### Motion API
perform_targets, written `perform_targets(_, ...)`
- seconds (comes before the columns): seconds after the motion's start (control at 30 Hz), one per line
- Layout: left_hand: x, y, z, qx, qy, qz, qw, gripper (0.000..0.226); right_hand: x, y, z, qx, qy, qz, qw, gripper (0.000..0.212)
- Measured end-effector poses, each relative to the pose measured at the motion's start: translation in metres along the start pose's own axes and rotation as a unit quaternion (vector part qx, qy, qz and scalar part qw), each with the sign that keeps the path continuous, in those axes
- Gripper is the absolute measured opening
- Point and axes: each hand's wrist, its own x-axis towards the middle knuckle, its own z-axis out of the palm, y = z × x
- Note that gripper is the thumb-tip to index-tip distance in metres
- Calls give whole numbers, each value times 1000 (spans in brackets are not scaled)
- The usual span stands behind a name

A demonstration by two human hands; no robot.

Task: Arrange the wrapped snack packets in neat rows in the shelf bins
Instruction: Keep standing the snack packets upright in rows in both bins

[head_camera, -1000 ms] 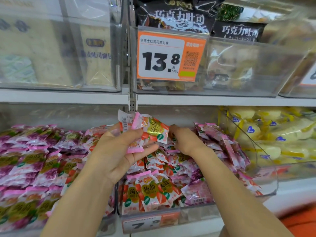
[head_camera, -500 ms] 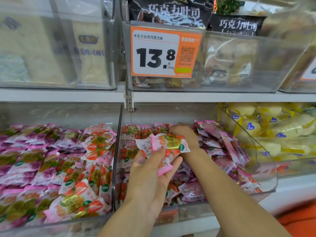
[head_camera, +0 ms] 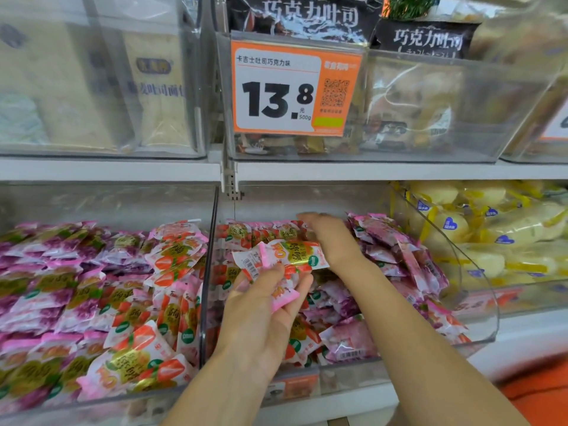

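The left grip has swung across from over the left-hand bin, past the divider, and now hangs above the middle bin. Its fingers and thumb are curled round a small bunch of strawberry packets, the top one fanned out with its barcode end to the left. That brings the supply over the bin being filled, so I'd say the next packet is about ready to be passed along. The right grip has stayed deep at the back of that bin, reaching onto the back row of packets standing on edge. Its fingers are blurred, and I cannot tell whether they pinch one or only press the row straight. The held bunch sits just beside the right wrist, nearer the front than the row. Loose pink packets heaped along the bin's right side and front look unsorted, so much is left to do.
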Motion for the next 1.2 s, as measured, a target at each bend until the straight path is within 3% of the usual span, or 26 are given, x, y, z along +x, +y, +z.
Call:
perform_targets(0.03, 3, 0, 0, -1, 5, 3, 1000, 38, 4, -2, -6, -6, 28, 12, 1000, 43)
perform_targets(0.1, 4, 3, -1, -19, -3, 12, 1000, 54, 3, -8, -24, 108, 52, 71, 990, 47)
perform_targets(0.2, 7, 6, -2, -23, 3, 27, 999, 70, -11, -14, -43, 209, 14, 113, 971, 35)
perform_targets(0.3, 12, 6, -3, -7, -6, 25, 1000, 58, -29, -27, -44, 278, -60, 113, 952, 22)
perform_targets(0.37, 13, 6, -4, 0, -15, 22, 1000, 52, -35, -33, -42, 300, -135, 109, 938, 29)
perform_targets(0.5, 18, 7, -6, 18, -23, 29, 999, 57, -39, -36, -41, 288, -225, 83, 927, 17)
perform_targets(0.7, 22, 12, -7, 19, -59, 26, 998, 82, -35, -31, -50, 404, -157, 137, 891, 14)
perform_targets(0.83, 18, 18, -7, 7, -79, -9, 997, 24, -35, -30, -52, 490, -124, 191, 842, 15)
perform_targets(0.97, 20, 13, -10, 63, -68, 20, 996, 47, -34, -29, -52, 516, -96, 208, 825, 18)
perform_targets(1.07, 17, 10, -6, 120, -35, 76, 989, 41, -38, -32, -53, 569, -117, 209, 787, 16)
perform_targets(1.13, 15, 9, -4, 138, 3, 107, 985, 45, -43, -35, -48, 538, -126, 179, 814, 20)
perform_targets(1.2, 14, 7, -3, 151, 21, 134, 979, 45, -51, -38, -40, 429, -114, 121, 888, 24)
